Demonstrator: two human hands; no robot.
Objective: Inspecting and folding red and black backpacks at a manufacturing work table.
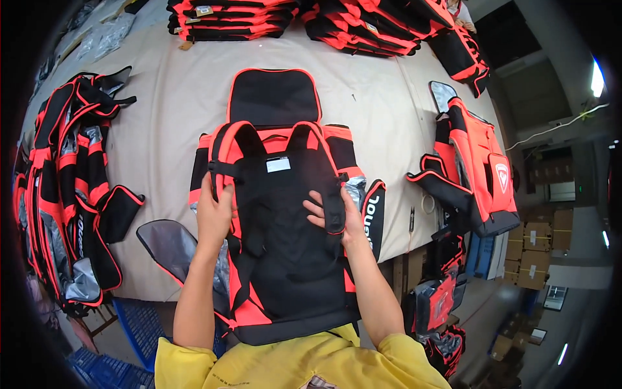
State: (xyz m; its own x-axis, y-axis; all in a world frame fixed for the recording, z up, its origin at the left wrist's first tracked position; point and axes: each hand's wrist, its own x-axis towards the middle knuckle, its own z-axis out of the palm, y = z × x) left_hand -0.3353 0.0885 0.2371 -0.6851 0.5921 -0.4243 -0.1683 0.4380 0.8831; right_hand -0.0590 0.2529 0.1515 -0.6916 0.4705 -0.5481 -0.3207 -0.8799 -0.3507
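A black and bright-coral backpack (291, 266) lies with its strap side up on the table, its bottom end against my yellow shirt. Its black top flap (275, 97) is spread open away from me. My left hand (215, 211) closes on the left shoulder strap (219, 149) near its lower end, at the pack's side. On the other side my right hand (340, 211) wraps the right shoulder strap (334, 194), fingers reaching past its inner edge over the black back panel. A small white label (278, 165) shows between the straps. A silver-lined side flap (167, 243) hangs out at the left.
Several similar backpacks are heaped at the left (68, 188). Flat stacks (233, 19) lie along the far edge of the pale-covered table (172, 97). Another backpack (476, 168) stands at the right, near thread snips (411, 219) and a tape roll (427, 204). A blue crate (136, 324) sits below the left edge.
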